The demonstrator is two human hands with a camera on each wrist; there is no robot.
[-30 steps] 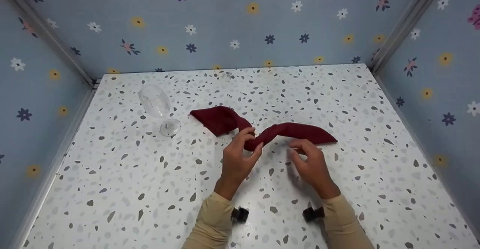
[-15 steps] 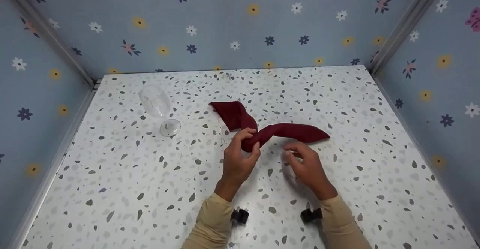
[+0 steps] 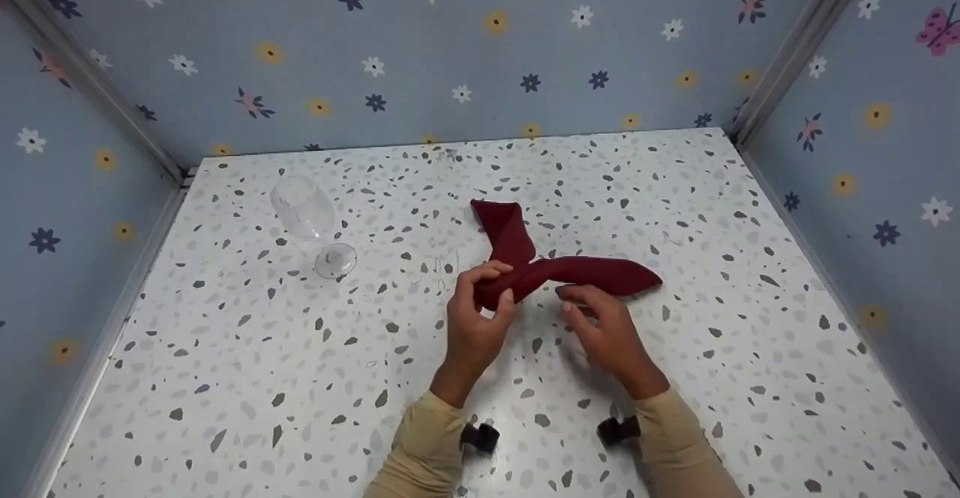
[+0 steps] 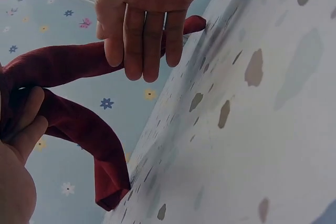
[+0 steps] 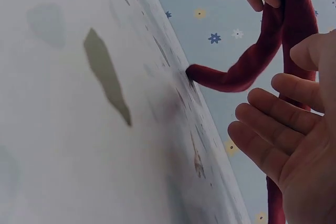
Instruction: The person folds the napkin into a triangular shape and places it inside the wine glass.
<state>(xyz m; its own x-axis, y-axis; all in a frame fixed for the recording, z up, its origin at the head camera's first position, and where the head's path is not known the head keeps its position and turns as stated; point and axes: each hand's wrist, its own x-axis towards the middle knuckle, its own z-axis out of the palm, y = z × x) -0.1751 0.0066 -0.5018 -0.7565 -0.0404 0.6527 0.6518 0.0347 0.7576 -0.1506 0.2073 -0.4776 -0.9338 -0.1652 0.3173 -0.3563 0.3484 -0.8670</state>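
A dark red cloth napkin (image 3: 592, 273), rolled into a strip and bent, is raised at its fold. My left hand (image 3: 476, 325) pinches that fold between thumb and fingers. One end of the napkin points away toward the back wall, the other stretches right; in the left wrist view the napkin (image 4: 105, 140) droops to the tabletop. Just in front of the right-hand strip is my right hand (image 3: 611, 333), its fingers loosely bent and holding nothing. In the right wrist view the right hand (image 5: 294, 129) has its fingers extended beside the cloth.
A clear stemmed glass (image 3: 304, 209) stands at the back left, its round foot (image 3: 335, 260) on the speckled white table (image 3: 262, 378). Blue flower-patterned panels (image 3: 420, 48) enclose the back and both sides. A black wrist mount (image 3: 480, 436) sits at each sleeve cuff.
The napkin's far left end has swung right and now points away from the person. My left hand keeps its pinch on the fold; the right hand has shifted slightly left.
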